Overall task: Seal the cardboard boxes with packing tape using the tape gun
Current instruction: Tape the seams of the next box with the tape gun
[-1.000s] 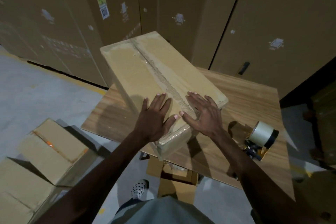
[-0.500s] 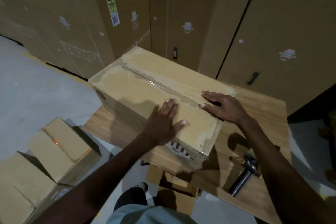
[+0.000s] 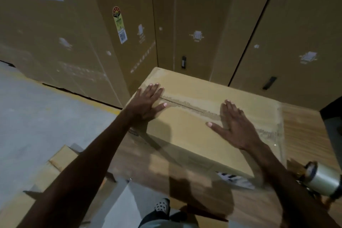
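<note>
Brown cardboard box lying flat on the wooden table, flaps closed, its centre seam running crosswise and covered by a torn, rough strip of tape. The left hand presses flat on the seam's left end, the right hand flat further along it. The tape gun, loaded with a pale roll, lies beside the right forearm, apparently untouched.

A warehouse packing area: tall labelled cartons stand along the far side, on a bare concrete floor with a yellow line.
</note>
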{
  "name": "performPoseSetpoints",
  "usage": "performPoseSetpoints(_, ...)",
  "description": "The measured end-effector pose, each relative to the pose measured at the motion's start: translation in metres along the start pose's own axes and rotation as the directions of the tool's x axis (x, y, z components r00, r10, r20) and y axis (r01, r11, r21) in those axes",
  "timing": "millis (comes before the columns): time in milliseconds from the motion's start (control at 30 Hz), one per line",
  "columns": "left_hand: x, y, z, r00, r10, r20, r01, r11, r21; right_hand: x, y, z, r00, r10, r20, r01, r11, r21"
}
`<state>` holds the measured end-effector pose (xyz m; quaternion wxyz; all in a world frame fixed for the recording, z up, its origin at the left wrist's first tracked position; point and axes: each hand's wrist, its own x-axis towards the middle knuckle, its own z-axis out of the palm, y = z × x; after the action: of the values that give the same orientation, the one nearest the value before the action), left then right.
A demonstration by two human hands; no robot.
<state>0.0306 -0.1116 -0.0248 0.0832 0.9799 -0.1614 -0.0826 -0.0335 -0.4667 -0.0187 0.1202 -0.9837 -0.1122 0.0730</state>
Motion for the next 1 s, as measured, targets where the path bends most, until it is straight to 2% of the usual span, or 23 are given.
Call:
performPoseSetpoints(133,0.022,-0.021,-0.019,0.976,0.204,0.076,-0.207,0.978,0.031,0.028,0.018,-0.023,0.997,0.069,-0.03,-0.069,0.997,-0.02)
performPoseSetpoints(267,0.03,-0.033,-0.012,0.957,0.287,-0.025,-0.288,0.956,-0.055,0.034,-0.039,-0.006,0.975,0.207,-0.077,-0.206,0.978,0.024)
performPoseSetpoints(367,0.033,-0.033,-0.001,0.963,0.264,-0.06,-0.269,0.959,-0.086,0.038,-0.061,0.01,0.963,0.261,-0.072,-0.26,0.965,0.019)
performPoseSetpoints(500,0.033,-0.018,0.005,0.974,0.205,-0.102,-0.215,0.971,-0.108,0.049,-0.036,0.005,0.969,0.243,-0.03,-0.243,0.97,0.018)
performPoseSetpoints(600,0.027,0.017,0.016,0.983,0.098,-0.156,-0.116,0.987,-0.11,0.062,-0.012,-0.007,0.977,0.211,-0.029,-0.211,0.977,-0.02)
performPoseSetpoints(700,0.019,0.064,0.026,0.979,0.015,-0.206,-0.046,0.989,-0.144,0.073,0.009,-0.016,0.967,0.251,-0.047,-0.253,0.967,-0.044)
performPoseSetpoints(900,0.006,0.122,0.039,0.973,-0.044,-0.227,0.008,0.987,-0.158,0.058,0.033,-0.019,0.941,0.337,-0.018,-0.337,0.942,-0.006)
performPoseSetpoints(1000,0.01,0.13,0.033,0.988,-0.016,-0.156,0.003,0.997,-0.079,0.043,0.028,-0.016,0.923,0.384,-0.033,-0.384,0.923,0.017)
